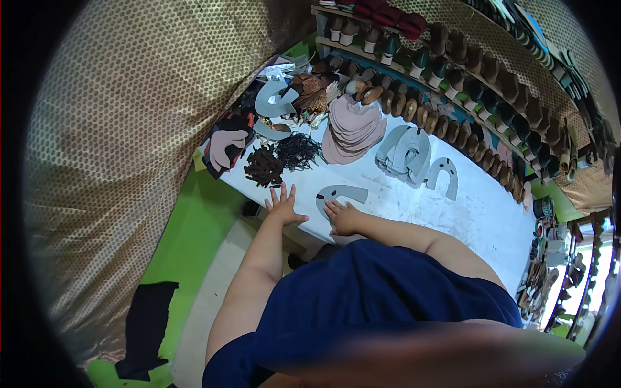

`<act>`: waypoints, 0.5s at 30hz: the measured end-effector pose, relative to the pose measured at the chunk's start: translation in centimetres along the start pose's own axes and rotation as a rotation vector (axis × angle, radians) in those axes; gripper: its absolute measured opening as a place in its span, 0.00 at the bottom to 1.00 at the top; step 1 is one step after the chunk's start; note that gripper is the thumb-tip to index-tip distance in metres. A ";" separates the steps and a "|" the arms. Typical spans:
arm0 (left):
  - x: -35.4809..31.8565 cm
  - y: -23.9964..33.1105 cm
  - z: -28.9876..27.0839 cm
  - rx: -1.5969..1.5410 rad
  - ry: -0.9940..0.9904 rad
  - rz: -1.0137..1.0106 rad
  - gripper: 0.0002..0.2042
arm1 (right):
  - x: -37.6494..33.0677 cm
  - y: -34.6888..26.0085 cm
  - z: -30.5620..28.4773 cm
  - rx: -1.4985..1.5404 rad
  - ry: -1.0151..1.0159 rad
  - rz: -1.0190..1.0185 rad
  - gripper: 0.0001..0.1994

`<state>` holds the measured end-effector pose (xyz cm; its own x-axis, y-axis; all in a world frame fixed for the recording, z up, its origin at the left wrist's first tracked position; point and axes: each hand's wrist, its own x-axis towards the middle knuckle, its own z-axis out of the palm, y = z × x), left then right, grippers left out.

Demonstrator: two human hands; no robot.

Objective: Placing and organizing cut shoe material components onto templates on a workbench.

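My left hand [283, 208] is spread at the table's front edge, its fingertips just short of a pile of dark brown strips [263, 165]. Nothing shows in it. Fingers extended, my right hand [344, 218] lies against a grey U-shaped shoe piece [351, 193] and covers its near end. That piece bears small dark patches along its curve. Behind the brown strips is a tangle of thin black strips [298, 151]. Farther right lie a similar grey U-shaped piece [451, 182] with dark patches and a fanned stack of grey pieces [405, 157].
A stack of pale pink pieces [351, 131] sits at the back of the white table [479, 223]. Scraps and loose grey pieces [275, 98] crowd its left end. Shelves of shoe lasts [446, 81] line the back. Patterned fabric [155, 84] hangs at left.
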<state>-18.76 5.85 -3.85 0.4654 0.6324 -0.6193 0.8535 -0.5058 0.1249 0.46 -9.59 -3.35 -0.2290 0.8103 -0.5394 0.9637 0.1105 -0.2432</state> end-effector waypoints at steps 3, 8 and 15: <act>-0.2 0.0 -0.1 0.011 -0.007 -0.005 0.67 | 0.9 0.0 -1.0 0.094 -0.048 0.094 0.43; -0.1 -0.2 -0.5 0.032 -0.014 0.007 0.64 | 1.2 1.8 -1.8 0.062 -0.064 0.038 0.42; 0.8 -1.0 -0.7 -0.045 -0.056 0.078 0.57 | 1.6 -1.0 1.1 0.028 0.044 0.110 0.51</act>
<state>-19.08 7.32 -3.91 0.5178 0.5576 -0.6489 0.8255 -0.5247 0.2078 -0.96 -9.06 -4.83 -0.1155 0.8412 -0.5282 0.9783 0.0041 -0.2073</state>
